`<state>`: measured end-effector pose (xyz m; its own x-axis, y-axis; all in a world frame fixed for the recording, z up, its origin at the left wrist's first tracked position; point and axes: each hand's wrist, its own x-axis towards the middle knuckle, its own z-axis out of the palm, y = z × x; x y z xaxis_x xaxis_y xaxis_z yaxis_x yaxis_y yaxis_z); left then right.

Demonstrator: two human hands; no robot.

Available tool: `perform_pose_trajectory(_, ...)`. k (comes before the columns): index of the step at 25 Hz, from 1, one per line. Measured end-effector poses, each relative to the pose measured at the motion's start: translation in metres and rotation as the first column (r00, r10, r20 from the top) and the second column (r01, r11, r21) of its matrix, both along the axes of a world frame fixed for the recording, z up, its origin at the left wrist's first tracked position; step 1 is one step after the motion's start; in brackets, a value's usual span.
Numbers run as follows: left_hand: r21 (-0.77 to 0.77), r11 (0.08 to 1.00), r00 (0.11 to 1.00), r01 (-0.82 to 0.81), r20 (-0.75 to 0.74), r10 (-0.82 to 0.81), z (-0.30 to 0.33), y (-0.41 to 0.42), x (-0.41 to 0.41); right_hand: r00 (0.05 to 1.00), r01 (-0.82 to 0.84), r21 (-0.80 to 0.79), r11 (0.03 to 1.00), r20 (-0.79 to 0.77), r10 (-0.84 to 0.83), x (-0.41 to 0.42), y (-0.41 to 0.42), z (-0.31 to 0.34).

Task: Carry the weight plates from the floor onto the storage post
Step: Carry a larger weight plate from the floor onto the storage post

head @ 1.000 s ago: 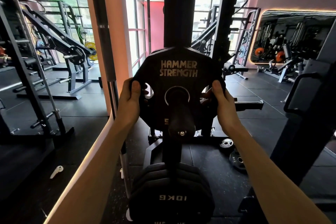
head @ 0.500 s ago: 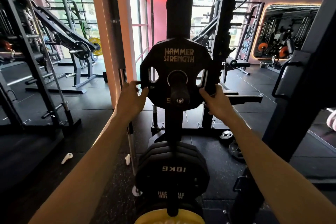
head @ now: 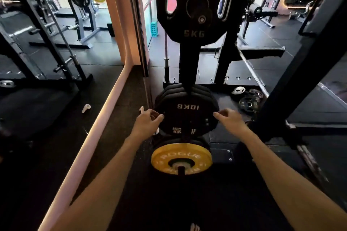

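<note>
Black twelve-sided 5 kg weight plate (head: 191, 3) hangs on upper horizontal storage post (head: 202, 18) of the black rack upright (head: 187, 62), seated on the peg. Both hands empty, fingers loosely curled, holding nothing: left hand (head: 147, 124) and right hand (head: 230, 122) hover in front of the black 10 kg plates (head: 187, 110) stacked on a lower peg; contact not evident. Yellow round bumper plate (head: 181, 159) sits lowest. Small dark plates on floor (head: 248, 99) lie to the right, beside the rack base, likely next to fetch. Judgement: turn right, crouch, take one plate by its grip holes with both hands, lift from the legs, line centre hole with the peg before sliding.
</note>
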<state>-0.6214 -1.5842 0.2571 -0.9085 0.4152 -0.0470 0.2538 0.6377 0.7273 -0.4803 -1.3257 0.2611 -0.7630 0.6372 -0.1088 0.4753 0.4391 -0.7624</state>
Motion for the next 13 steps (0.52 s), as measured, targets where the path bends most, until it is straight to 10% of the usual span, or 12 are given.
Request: perform_pose_trajectory(13, -0.378, 0.894, 0.843, 0.239, 0.539, 0.003, -0.156, -0.130, 0.186, 0.850, 0.142, -0.355, 0.924, 0.522, 0.070, 0.198, -0.158, -0.181)
